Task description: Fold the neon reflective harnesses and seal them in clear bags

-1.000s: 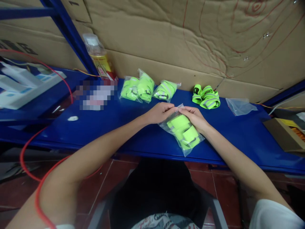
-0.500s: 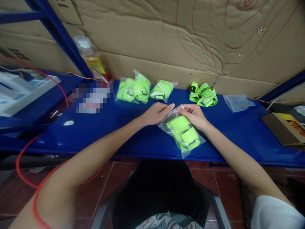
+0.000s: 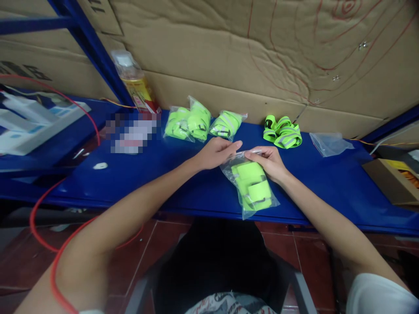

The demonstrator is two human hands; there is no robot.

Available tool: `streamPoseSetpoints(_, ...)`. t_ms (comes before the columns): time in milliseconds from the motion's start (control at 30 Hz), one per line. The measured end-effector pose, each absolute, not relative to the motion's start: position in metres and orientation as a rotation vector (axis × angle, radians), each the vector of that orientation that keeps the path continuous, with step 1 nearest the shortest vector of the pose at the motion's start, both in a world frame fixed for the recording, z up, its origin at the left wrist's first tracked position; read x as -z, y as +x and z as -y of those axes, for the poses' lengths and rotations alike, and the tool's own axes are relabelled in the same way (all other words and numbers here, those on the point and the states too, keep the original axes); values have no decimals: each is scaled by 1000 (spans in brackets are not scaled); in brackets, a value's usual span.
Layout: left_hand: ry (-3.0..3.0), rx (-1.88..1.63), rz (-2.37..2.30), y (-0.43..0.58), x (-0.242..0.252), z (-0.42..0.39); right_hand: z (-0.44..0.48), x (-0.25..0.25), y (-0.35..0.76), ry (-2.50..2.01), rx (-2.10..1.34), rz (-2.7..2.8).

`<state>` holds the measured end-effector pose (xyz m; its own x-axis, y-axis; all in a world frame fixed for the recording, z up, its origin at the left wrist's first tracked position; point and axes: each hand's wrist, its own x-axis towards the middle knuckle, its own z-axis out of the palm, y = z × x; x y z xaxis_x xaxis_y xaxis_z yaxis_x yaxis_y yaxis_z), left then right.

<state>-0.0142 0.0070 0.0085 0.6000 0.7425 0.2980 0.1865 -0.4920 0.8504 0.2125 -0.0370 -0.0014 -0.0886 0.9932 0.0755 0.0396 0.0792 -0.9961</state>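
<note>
Frame edges and pixel blocks are concealing details.
The right hand (image 3: 270, 164) is hiding some fingers behind the clear plastic bag (image 3: 230, 171) of neon-yellow straps (image 3: 252, 185). Coarse pixel blocks (image 3: 132, 136) are masking something on the long blue bench (image 3: 190, 196). The left edge is cutting off a white plastic power strip (image 3: 19, 144), the right edge a brown cardboard box (image 3: 381, 181), the bottom edge a looping red hose (image 3: 53, 277).

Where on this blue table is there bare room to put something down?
The main bare patches of table: one between the right forearm, the flat clear bag and the box; another between the white scrap and the left forearm. It's crowded along the back, with three bagged bundles and a loose bundle, and around the held bag.
</note>
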Motion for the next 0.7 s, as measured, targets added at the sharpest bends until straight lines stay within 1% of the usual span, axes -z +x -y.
streamPoseSetpoints(100, 1981, -713, -630, -26, -11, -17, 33, 0, 222, -1144, -1144, 1319)
streamPoseSetpoints(200, 2052, -655, -575, -31, -11, -23, 28, -1, 231, -1181, -1217, 1287)
streamPoseSetpoints(333, 2095, -692, -538, -26, -8, -21, 25, -3, 236, -1271, -1309, 1368)
streamPoseSetpoints(400, 2062, -723, -554, -22, -5, -20, 26, -5, 235, -1259, -1256, 1439)
streamPoseSetpoints(600, 1838, -816, -690, -21, -4, -20, 30, -13, 234, -1230, -952, 1577)
streamPoseSetpoints(700, 1832, -860, -665, -19, -5, -18, 30, -17, 239, -1249, -1050, 1633)
